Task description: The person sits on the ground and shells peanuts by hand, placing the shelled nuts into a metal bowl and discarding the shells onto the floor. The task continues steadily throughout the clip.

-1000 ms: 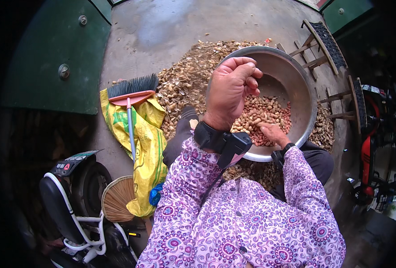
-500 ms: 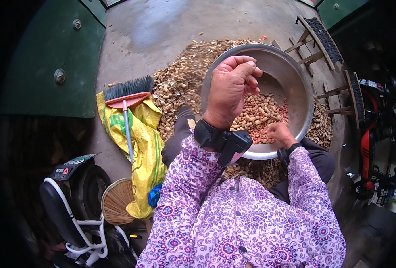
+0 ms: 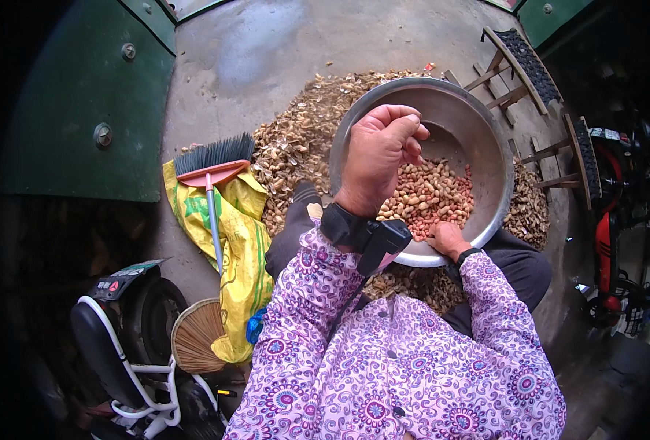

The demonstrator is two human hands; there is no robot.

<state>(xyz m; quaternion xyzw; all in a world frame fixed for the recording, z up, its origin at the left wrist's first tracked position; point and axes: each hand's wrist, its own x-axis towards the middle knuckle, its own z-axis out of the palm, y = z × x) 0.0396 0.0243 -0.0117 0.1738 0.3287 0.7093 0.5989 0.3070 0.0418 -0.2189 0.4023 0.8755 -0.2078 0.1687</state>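
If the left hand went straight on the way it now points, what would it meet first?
Probably the far inner wall of the metal basin, though the left hand looks raised and depth is unclear, so it might pass over.

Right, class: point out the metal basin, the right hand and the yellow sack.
Metal basin (image 3: 488, 158): head view, on its bare inner wall.
Right hand (image 3: 448, 238): head view, on the back of the hand.
Yellow sack (image 3: 246, 286): head view, on its middle.
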